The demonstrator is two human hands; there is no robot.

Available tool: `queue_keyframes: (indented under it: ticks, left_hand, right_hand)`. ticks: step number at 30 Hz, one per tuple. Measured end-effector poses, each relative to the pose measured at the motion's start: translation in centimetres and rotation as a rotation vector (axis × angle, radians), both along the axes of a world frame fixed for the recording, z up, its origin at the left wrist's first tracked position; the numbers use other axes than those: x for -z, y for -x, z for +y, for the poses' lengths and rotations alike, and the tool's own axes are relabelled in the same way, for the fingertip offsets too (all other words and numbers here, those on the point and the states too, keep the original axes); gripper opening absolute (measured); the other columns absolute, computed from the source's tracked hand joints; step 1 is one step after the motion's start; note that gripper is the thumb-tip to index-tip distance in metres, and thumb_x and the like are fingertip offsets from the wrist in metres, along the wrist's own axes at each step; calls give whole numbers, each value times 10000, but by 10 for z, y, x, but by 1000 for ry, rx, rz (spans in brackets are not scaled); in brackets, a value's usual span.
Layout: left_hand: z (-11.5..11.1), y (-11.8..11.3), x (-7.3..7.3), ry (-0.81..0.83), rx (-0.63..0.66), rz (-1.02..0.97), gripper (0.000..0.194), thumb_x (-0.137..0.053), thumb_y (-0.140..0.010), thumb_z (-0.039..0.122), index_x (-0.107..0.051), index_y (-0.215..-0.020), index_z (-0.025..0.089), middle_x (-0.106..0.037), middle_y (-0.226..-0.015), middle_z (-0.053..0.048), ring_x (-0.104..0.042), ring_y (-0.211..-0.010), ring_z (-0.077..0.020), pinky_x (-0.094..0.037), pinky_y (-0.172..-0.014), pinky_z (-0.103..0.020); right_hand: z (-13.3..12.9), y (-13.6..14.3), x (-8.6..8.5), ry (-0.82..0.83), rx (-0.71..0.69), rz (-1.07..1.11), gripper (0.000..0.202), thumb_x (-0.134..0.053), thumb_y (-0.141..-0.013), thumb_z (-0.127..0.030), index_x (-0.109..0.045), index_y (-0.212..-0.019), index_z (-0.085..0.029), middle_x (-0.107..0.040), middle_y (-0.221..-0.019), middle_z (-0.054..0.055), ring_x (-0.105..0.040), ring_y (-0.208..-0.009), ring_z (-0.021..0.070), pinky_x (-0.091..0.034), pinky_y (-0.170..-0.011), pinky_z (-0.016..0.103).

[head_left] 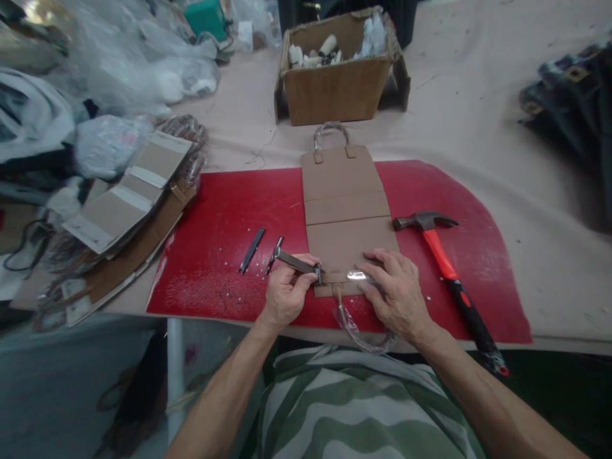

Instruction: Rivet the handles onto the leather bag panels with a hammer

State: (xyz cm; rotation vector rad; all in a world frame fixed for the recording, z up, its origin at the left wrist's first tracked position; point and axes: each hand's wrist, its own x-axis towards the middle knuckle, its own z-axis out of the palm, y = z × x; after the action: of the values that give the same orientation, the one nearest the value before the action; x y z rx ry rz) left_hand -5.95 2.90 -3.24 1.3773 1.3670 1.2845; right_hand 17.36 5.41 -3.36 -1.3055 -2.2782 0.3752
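Observation:
A tan panel [349,239] with a looped, plastic-wrapped handle [331,127] at its far end and another handle [358,335] at its near end lies flat. My left hand [287,290] is closed on a dark metal tool [299,262], whose end meets the panel's strip near its left edge. My right hand [394,290] rests over the strip's right part, thumb and forefinger at a shiny metal piece [356,275]. Two slim metal punches [251,250] [274,255] lie left of my left hand. A claw hammer [444,261] with a red and black handle lies right of the panel.
Under the work is a red mat [229,191]. An open cardboard box [337,92] with small pieces stands beyond the panel. Stacked panels [129,191] and plastic bags [138,57] fill the left side. Dark folded items [574,95] lie at the far right.

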Motion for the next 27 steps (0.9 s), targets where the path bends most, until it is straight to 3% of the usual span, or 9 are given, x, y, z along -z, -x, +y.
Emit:
queue_keyframes:
  ticks: [13,27]
  left_hand:
    - [0,-1,1,33,-21,-30,125,-617,-856,255,-636,-950,176,-679,-1063,-103,-662,-1000,-225,-542,-887,-342]
    - [3,-2,6,-220,54,134,102,-578,-878,152,-610,-974,165,-668,-1028,-90,-654,-981,-197,-531,-882,-356]
  right_hand:
    - [0,-1,-1,7,0,4,244,-524,-909,-279,-637,-1117,-221,-561,-1251,93,-453,-1202,293,-335,-1011,479]
    - [0,-1,-1,-7,-12,7,254,-530,-909,-279,-643,-1121,-195,-561,-1249,110,-456,-1193,302,-336,-999,473]
